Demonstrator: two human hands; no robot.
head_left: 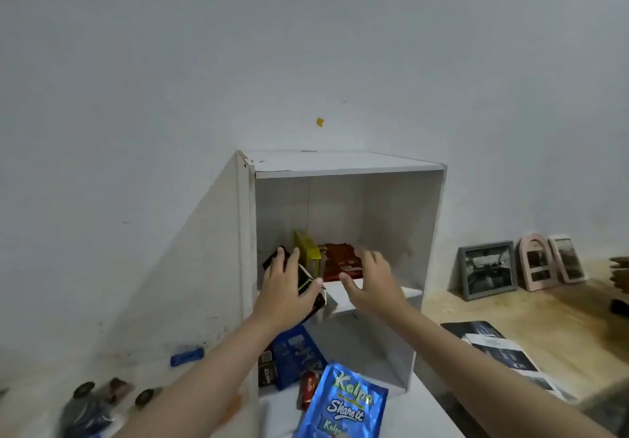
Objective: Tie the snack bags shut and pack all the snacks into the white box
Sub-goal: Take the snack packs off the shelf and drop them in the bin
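Note:
A white box (343,165) stands open toward me against the wall, with a shelf (408,293) inside. On that shelf a yellow packet (308,250) stands upright and a red-brown packet (340,262) lies beside it. My left hand (289,287) grips a black snack bag (308,296) bound with a yellow-green band, at the shelf's left front. My right hand (371,277) hovers over the shelf with fingers spread, holding nothing. Below, a blue Kalpa bag (343,403), a dark blue packet (296,356) and a small red packet (308,390) lie in front of the box.
A blue clip (187,355) and dark wrappers (92,403) lie on the surface at the left. Picture frames (488,269) lean on the wall at the right, with printed papers (503,352) on the wooden table there.

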